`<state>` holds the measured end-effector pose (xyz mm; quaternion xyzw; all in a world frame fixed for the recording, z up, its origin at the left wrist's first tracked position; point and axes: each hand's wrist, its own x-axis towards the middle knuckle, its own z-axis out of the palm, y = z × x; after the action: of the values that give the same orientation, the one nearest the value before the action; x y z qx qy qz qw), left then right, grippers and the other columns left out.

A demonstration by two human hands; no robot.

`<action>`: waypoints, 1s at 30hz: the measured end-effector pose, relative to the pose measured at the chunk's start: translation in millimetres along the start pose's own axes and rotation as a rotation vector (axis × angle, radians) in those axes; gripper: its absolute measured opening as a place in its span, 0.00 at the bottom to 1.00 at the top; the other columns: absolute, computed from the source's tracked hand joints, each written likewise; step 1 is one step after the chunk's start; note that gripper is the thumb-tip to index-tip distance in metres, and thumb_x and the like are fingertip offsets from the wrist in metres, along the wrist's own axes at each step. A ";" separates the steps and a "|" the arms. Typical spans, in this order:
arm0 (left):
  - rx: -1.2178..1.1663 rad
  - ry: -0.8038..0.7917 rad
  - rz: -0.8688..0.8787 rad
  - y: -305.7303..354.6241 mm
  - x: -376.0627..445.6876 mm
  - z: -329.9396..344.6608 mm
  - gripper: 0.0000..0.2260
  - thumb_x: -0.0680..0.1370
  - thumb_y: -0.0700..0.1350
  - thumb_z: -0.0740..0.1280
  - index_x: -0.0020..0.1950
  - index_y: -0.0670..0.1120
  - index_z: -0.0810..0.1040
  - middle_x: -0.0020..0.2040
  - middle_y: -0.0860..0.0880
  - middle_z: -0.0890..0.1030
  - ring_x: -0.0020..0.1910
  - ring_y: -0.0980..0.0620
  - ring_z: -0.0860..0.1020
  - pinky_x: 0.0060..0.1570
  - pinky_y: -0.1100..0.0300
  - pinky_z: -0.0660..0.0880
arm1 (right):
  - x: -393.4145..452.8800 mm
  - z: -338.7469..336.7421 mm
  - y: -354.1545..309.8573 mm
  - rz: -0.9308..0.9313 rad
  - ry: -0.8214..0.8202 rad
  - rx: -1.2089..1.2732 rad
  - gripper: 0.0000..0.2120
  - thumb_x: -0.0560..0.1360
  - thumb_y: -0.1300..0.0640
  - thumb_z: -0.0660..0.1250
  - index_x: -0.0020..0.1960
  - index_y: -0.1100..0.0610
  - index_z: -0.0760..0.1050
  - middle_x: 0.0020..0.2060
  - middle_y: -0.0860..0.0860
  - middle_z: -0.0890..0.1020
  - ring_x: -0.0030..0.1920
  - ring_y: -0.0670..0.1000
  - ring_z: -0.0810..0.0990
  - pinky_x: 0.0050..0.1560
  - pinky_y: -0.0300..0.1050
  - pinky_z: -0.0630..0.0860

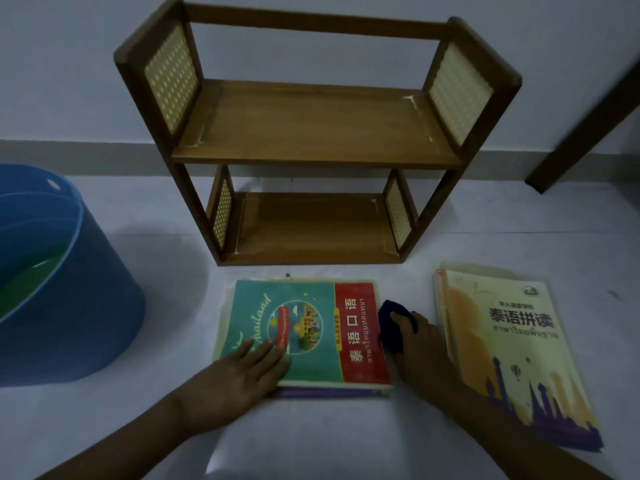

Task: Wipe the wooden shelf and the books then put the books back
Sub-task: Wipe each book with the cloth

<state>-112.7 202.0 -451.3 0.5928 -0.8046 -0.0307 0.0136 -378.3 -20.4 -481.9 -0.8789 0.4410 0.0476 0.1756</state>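
An empty two-tier wooden shelf (311, 133) with woven side panels stands on the floor against the wall. In front of it lies a teal and red book (311, 317) on top of another book. My left hand (242, 372) rests flat on its lower left cover, fingers spread. My right hand (420, 344) grips a dark blue cloth (391, 320) against the book's right edge. A cream book (509, 351) with purple skyline art tops a second stack to the right.
A large blue bucket (79, 289) with something green inside stands at the left. A dark wooden leg (585, 133) leans in at the upper right. The floor is pale and the wall runs behind the shelf.
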 end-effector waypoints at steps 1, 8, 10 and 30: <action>-0.049 0.031 0.007 -3.2 4.2 -17.8 0.18 0.83 0.46 0.50 0.66 0.41 0.72 0.59 0.41 0.82 0.56 0.44 0.82 0.50 0.51 0.81 | 0.2 -4.8 1.2 -0.016 -0.025 0.033 0.32 0.73 0.52 0.66 0.74 0.56 0.61 0.69 0.63 0.67 0.65 0.65 0.69 0.63 0.60 0.71; -0.823 0.258 -0.497 -14.0 19.2 -137.3 0.21 0.73 0.69 0.52 0.58 0.66 0.75 0.47 0.61 0.83 0.47 0.62 0.81 0.39 0.68 0.78 | -10.8 -65.4 -30.6 -0.069 -0.067 0.612 0.30 0.70 0.57 0.64 0.69 0.42 0.61 0.66 0.53 0.73 0.64 0.56 0.72 0.59 0.48 0.73; -1.119 0.243 -0.616 -11.3 16.3 -133.4 0.23 0.68 0.71 0.57 0.57 0.65 0.77 0.51 0.58 0.83 0.48 0.57 0.82 0.43 0.62 0.80 | -14.9 -80.0 -46.6 -0.018 -0.151 1.141 0.25 0.68 0.66 0.63 0.62 0.46 0.70 0.55 0.58 0.80 0.56 0.59 0.77 0.51 0.48 0.77; -0.430 -0.091 -0.406 -13.1 -13.2 6.7 0.42 0.75 0.70 0.55 0.77 0.53 0.34 0.76 0.56 0.32 0.74 0.60 0.31 0.73 0.57 0.32 | -4.0 -18.1 -15.1 0.063 0.113 -0.297 0.41 0.71 0.40 0.67 0.77 0.49 0.52 0.76 0.62 0.54 0.73 0.68 0.54 0.65 0.68 0.61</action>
<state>-96.6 211.0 -458.7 0.7232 -0.6444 -0.2292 0.0962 -370.1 -15.4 -460.0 -0.8821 0.4657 0.0683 0.0171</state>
